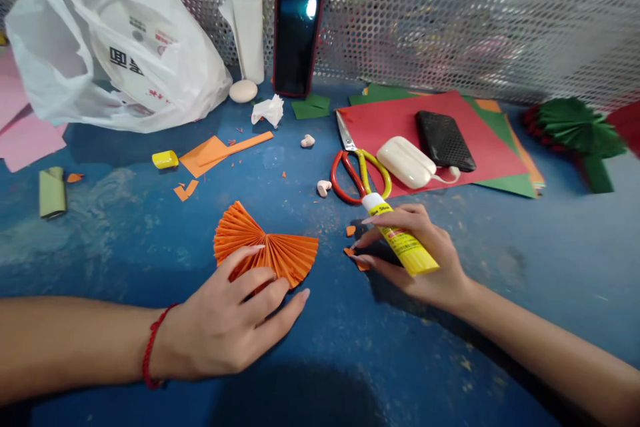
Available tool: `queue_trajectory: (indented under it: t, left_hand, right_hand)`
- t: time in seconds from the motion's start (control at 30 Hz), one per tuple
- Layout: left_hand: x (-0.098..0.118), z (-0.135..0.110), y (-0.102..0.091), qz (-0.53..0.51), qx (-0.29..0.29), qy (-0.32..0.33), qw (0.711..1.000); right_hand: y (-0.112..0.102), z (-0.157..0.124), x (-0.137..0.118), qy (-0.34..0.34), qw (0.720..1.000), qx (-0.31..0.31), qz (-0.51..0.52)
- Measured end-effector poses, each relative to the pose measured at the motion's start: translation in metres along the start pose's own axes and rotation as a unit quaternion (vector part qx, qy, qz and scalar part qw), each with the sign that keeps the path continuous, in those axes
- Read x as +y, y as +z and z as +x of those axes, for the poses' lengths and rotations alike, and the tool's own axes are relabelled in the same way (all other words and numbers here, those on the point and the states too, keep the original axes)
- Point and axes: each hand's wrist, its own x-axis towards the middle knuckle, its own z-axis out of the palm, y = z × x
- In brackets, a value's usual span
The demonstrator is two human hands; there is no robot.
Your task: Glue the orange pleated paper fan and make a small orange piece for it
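Note:
A pleated orange paper fan (pixel 295 253) lies spread on the blue table. My left hand (pixel 245 310) rests over its lower part with the fingers apart; the fingertips touch the folds, and some of the fan is hidden beneath. In my right hand (pixel 425 247) is a yellow glue stick (pixel 407 247), its white end pointing away from me. The thumb and a finger of that hand reach down to small orange paper scraps (pixel 363 265) on the table. Whether they pinch a scrap is hard to see. Just beyond are scissors (pixel 357 173) with red and yellow handles.
Red paper (pixel 390 127) lies over green sheets, bearing a white earbud case (pixel 406 161) and a black box (pixel 445 140). A phone (pixel 297 37) leans against the perforated metal panel (pixel 480 20). A plastic bag (pixel 145 47), yellow cap (pixel 165 160) and green folded paper (pixel 580 127) also lie around.

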Motion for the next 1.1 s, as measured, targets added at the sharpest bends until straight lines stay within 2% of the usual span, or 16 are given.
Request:
queue_trajectory:
  t: [0.17, 0.4, 0.53, 0.67, 0.8, 0.9, 1.1]
  left_hand:
    - [0.0, 0.002, -0.001, 0.017, -0.005, 0.006, 1.0]
    - [-0.001, 0.003, 0.0, 0.024, -0.013, -0.01, 1.0]
    - [-0.001, 0.001, 0.001, 0.017, -0.031, -0.031, 0.999]
    - [0.0, 0.0, 0.002, 0.025, -0.013, -0.037, 0.999]
    - [0.001, 0.0, 0.002, 0.023, 0.012, 0.0, 1.0]
    - [0.001, 0.001, 0.002, 0.024, -0.014, 0.021, 0.999]
    - [0.001, 0.002, 0.003, 0.01, -0.056, 0.006, 0.998]
  right_hand:
    - [0.0, 0.001, 0.002, 0.001, 1.0, -0.022, 0.02]
    - [0.005, -0.001, -0.005, 0.022, 0.997, 0.01, 0.069]
    - [0.012, -0.004, -0.023, 0.005, 0.995, -0.058, 0.087]
    - [0.016, -0.006, -0.035, -0.009, 0.991, -0.103, 0.084]
    - [0.018, -0.004, -0.037, -0.012, 0.995, -0.079, 0.051]
    - [0.019, -0.004, -0.036, -0.012, 0.997, -0.066, 0.045]
    - [0.02, -0.01, -0.032, -0.035, 0.998, -0.028, 0.048]
